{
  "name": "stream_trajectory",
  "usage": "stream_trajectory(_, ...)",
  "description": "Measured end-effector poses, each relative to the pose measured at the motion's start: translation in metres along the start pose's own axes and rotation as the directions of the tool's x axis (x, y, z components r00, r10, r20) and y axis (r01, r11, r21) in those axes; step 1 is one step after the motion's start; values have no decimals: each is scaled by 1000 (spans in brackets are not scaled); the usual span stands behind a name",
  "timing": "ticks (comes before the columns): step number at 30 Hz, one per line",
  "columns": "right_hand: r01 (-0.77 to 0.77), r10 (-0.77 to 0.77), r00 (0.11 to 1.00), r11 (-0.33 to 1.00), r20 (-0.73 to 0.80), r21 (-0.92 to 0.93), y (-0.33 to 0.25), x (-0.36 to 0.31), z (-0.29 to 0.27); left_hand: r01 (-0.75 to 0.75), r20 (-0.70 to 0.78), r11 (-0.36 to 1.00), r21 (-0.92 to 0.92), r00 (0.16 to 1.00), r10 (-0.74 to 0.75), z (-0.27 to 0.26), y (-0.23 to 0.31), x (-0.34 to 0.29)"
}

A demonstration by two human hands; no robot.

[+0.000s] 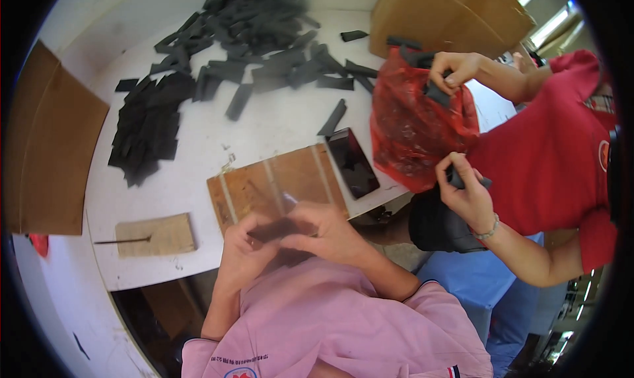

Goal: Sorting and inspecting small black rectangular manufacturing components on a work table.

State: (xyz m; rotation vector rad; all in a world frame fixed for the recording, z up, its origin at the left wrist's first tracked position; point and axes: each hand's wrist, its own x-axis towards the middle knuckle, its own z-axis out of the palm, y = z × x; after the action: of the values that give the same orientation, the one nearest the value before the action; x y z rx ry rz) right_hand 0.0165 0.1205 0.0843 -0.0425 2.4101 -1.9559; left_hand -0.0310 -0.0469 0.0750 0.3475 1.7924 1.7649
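Close to my chest, over the near edge of the board, my left hand (247, 249) and my right hand (323, 232) are both closed on a dark fabric piece (276, 230). Fingertips and thumbs pinch it from either side. Motion smears it, so its exact shape is hard to make out. Just beyond my hands lies a brown wooden board (284, 173) with pale strips across it. A dark phone (352, 163) rests along the board's right side.
Dark fabric strips heap (254, 21) at the back; a flatter stack (146, 127) lies left. A thin rod (125, 240) lies on a cardboard piece (175, 232). Cardboard boxes (49, 147) flank the table. At right, a co-worker in red handles dark pieces beside a red plastic bag (416, 127).
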Motion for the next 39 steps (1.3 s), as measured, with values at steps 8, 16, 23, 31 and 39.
stream_trajectory(8, 85, -102, 969, 993, -225, -81, -1, -9, -5, -151, -94, 970, -190, 986, 135, 28, 12, 11)
stream_trajectory(16, 64, -54, 933, 998, -357, 17, 15, -7, -7, -72, -156, 984, -161, 987, 47, 30, 0, 19)
stream_trajectory(23, 59, -117, 871, 989, -477, -136, 11, -4, -9, -157, -220, 980, -125, 967, 127, 42, -3, 25)
stream_trajectory(31, 84, -315, 813, 896, -490, -436, 11, -2, -12, -240, -323, 966, -101, 926, 196, 47, 5, 19)
stream_trajectory(39, 218, -607, 720, 659, -337, -720, 17, -5, -17, 66, -96, 924, -377, 989, -109, 40, 20, 25)
